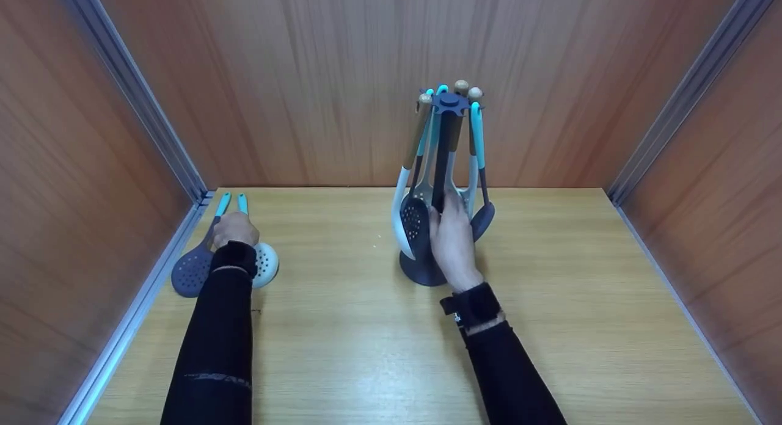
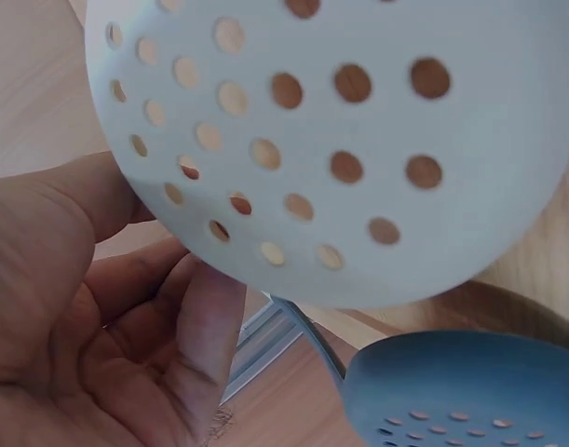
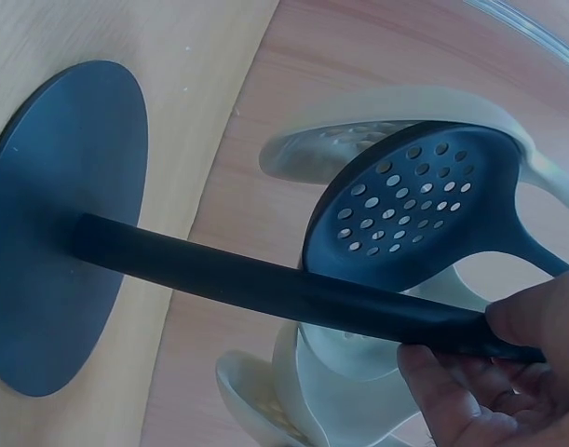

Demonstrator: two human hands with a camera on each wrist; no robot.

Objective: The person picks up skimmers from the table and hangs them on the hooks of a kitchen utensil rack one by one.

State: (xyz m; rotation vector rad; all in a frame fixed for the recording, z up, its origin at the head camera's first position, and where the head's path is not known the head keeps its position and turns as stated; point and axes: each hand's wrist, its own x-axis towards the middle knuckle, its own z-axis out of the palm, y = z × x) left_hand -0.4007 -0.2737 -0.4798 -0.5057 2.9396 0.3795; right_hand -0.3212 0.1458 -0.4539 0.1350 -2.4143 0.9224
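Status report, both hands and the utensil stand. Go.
Left hand grips white skimmer, grey skimmer beside it. Right hand holds stand pole. Hanging utensils crowd the pole.

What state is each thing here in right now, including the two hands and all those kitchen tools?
Left hand: grips the white skimmer's handle.
White skimmer: at the table's left.
Grey skimmer: flat on the table, beside the white one.
Right hand: holds the stand's post.
Utensil stand: upright on the table.
Hanging utensils: hung from the stand's top.
Table: bears everything.

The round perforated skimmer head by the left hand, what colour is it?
White skimmer head, pierced with round holes; the left wrist view shows it best.
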